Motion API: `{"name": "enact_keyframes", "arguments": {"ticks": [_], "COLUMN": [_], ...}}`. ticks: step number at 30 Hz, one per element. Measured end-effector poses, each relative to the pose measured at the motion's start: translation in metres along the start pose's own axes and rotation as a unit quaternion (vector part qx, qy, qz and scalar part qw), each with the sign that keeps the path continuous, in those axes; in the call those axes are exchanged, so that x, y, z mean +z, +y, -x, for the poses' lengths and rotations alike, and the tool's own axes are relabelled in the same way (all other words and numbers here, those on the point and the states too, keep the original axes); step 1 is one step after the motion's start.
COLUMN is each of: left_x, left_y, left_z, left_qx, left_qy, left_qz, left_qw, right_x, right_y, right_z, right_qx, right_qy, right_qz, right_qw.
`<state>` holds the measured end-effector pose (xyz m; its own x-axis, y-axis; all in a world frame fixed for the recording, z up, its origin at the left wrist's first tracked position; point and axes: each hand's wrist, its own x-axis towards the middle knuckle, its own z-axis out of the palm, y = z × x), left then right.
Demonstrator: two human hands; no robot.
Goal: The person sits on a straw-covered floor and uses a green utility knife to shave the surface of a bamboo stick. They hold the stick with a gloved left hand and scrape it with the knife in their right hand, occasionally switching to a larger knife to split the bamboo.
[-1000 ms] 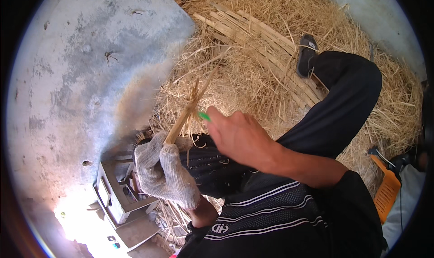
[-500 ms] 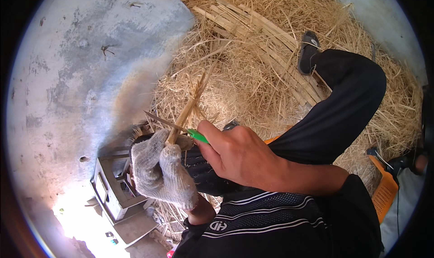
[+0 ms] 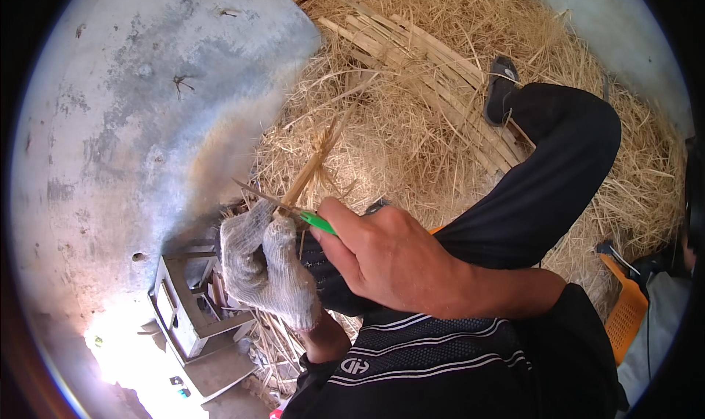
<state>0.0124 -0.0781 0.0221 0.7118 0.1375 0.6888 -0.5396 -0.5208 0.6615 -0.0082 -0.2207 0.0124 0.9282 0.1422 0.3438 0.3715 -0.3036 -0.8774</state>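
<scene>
In a pale knitted glove, my left hand (image 3: pixel 275 268) is closed around the lower end of a thin bamboo-like stick (image 3: pixel 296 188). The stick slants up and away, with curled shavings (image 3: pixel 321 158) fraying out near its upper end. My bare right hand (image 3: pixel 400 261) grips a knife (image 3: pixel 318 223) by its green handle. Its narrow blade points left and lies across the stick just above the gloved fingers. Both hands are close together over my lap. The tip of the stick blends into the straw-coloured shavings behind it.
Loose shavings (image 3: pixel 382 154) cover the floor, with a bundle of long split strips (image 3: pixel 433 66) at the back. A pale wall (image 3: pixel 147 125) rises on the left. Below it stands a wooden frame (image 3: pixel 192 338). An orange perforated plastic piece (image 3: pixel 624 320) is at the right.
The gloved hand has moved slightly upward, so its fingers sit closer to the blade and less bare stick shows. The knife stays across the stick. The whole view has shifted a little.
</scene>
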Motion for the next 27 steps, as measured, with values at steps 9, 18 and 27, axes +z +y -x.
{"name": "enact_keyframes", "arguments": {"ticks": [9,18,27], "left_x": [0.003,0.001,0.0], "left_y": [0.002,0.002,-0.004], "left_z": [-0.001,0.0,-0.002], "left_qx": [0.038,0.002,0.02], "left_qy": [-0.046,-0.025,-0.016], "left_qz": [0.02,-0.017,-0.008], "left_qw": [0.998,1.0,1.0], "right_x": [0.018,-0.006,-0.017], "right_y": [0.069,0.002,-0.005], "right_z": [-0.01,0.002,-0.003], "right_qx": [0.102,0.087,0.1], "right_qy": [0.021,-0.039,-0.076], "right_qz": [0.14,-0.043,-0.048], "right_qw": [0.985,0.994,0.991]}}
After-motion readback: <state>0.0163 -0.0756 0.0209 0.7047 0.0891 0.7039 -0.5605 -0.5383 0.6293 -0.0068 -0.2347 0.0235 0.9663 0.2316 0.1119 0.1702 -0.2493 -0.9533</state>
